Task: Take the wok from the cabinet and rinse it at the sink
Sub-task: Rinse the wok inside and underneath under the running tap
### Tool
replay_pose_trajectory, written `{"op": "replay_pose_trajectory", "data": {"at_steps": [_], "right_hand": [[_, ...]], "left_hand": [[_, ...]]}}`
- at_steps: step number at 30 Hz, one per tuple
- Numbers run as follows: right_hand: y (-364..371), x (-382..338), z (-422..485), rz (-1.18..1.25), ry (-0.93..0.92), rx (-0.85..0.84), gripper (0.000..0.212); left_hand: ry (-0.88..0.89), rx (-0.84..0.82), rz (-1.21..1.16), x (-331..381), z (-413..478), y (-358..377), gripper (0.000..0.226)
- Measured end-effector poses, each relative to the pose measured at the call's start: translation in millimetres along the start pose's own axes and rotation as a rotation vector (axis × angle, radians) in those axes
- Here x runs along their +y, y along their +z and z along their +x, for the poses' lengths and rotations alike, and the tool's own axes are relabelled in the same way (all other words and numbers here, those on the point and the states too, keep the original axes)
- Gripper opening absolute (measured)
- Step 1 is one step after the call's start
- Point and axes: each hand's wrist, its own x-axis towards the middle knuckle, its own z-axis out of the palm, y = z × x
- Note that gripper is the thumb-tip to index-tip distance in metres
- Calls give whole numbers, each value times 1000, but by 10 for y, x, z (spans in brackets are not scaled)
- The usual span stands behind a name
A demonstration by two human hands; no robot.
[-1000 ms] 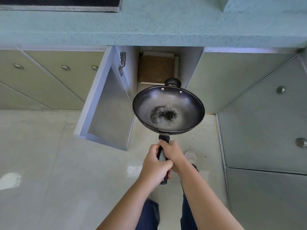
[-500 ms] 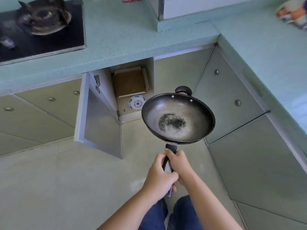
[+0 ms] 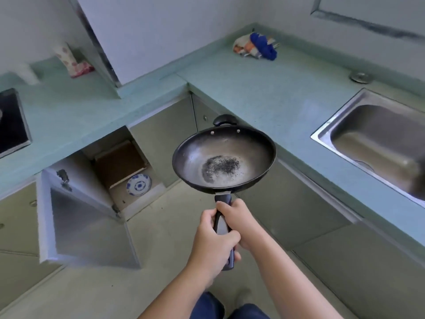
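Note:
A black wok (image 3: 224,157) with a dark speckled patch at its bottom hangs level in the air in front of me, over the floor and below the counter edge. Both hands grip its long dark handle: my left hand (image 3: 212,244) nearer to me, my right hand (image 3: 239,221) beside it and closer to the pan. The steel sink (image 3: 377,137) is set into the teal counter at the right, apart from the wok. The cabinet (image 3: 124,166) stands open at lower left, its door (image 3: 78,217) swung out toward me.
Inside the open cabinet stand a brown board (image 3: 117,162) and a blue-and-white plate (image 3: 138,185). A black hob (image 3: 11,125) is at the far left. On the teal counter (image 3: 264,88) lie a blue and orange cloth bundle (image 3: 255,47) and a spotted cloth (image 3: 69,59).
The view has lifted and turned right: the counter corner and the sink have come into sight. The wok, still held in both hands, has moved up and away from the cabinet.

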Motion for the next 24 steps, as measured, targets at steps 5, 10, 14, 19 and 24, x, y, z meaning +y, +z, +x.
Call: {"op": "replay_pose_trajectory", "data": {"at_steps": [5,10,14,19,24], "right_hand": [[-234,-32,-293,56,-41,-49,26],[-390,-81,-348,86,-98,-80,25],[-551,-124,-379,119,-126,-98,24],[-809,-211,-317,146,-190,-60,25],[-1110,-242,-126,210,-206,20,30]], "left_hand": [[56,35,69,124,-279,204,38],[115,70,84,259,-439,366,36],[152,84,86,343,-506,523,36],[199,68,104,489,-455,731,36],[222,-26,151,676,-272,948,38]]}}
